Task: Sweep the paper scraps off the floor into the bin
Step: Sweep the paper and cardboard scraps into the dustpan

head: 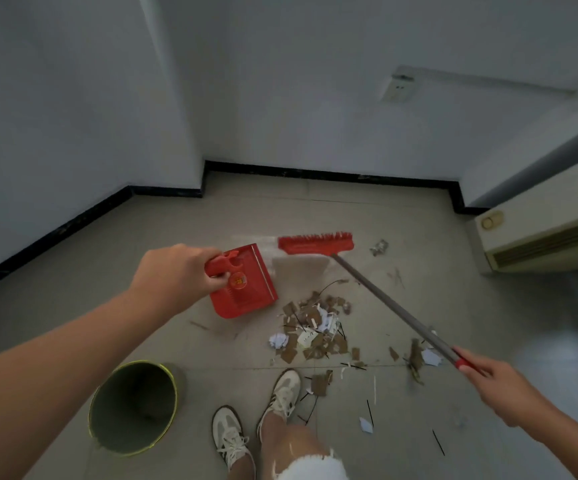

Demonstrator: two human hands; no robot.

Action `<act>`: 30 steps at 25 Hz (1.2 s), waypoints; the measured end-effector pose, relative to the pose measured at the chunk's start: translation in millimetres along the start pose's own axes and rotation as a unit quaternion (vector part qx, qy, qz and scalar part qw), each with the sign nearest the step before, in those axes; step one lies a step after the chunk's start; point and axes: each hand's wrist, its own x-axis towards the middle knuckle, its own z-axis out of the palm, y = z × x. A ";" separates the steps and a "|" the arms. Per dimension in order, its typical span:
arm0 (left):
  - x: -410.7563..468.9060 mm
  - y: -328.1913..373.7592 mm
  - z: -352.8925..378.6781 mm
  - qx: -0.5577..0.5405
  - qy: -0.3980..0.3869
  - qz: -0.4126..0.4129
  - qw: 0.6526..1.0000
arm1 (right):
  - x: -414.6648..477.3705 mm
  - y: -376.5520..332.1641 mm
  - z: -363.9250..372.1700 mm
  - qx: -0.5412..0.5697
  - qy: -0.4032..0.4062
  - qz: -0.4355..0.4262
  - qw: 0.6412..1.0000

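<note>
My left hand point(180, 271) grips the handle of a red dustpan point(246, 289), held tilted just above the floor left of the scraps. My right hand point(495, 382) holds the red end of a broom handle point(395, 306). The broom's red head point(315, 243) rests on the floor beyond the dustpan, bristles toward the pile. A heap of brown cardboard and white paper scraps point(315, 330) lies between the dustpan and my feet. More scraps point(419, 358) are scattered to the right under the handle. A grey bin point(135, 407) with a yellow-green rim stands open at the lower left.
My two feet in white sneakers point(232, 438) stand just below the pile, next to the bin. White walls with a black skirting point(332, 174) close the floor at the back and left. A cream floor-standing unit point(540, 233) stands against the right wall.
</note>
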 end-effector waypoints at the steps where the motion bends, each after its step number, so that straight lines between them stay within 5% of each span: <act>1: 13.0 12.5 2.3 0.001 -0.001 0.013 1.000 | 12.5 -0.5 -6.0 0.063 0.013 0.018 0.998; 6: 82.2 68.0 14.2 0.017 -0.018 0.056 0.998 | 108.5 -22.0 -22.7 0.259 0.040 0.118 0.958; 11: 139.6 93.7 37.3 0.000 0.002 0.061 0.998 | 223.8 -38.5 -13.4 0.194 0.076 0.137 0.968; 15: 158.5 101.1 66.0 0.004 0.018 0.080 0.997 | 268.6 -41.7 12.5 0.204 0.005 0.140 0.969; 23: 143.4 85.6 36.0 -0.009 0.025 0.040 0.999 | 145.2 26.8 42.4 0.080 -0.117 0.132 0.981; 30: 84.8 63.9 13.2 0.036 0.015 0.085 0.996 | -1.8 56.1 126.8 0.034 -0.131 0.080 0.988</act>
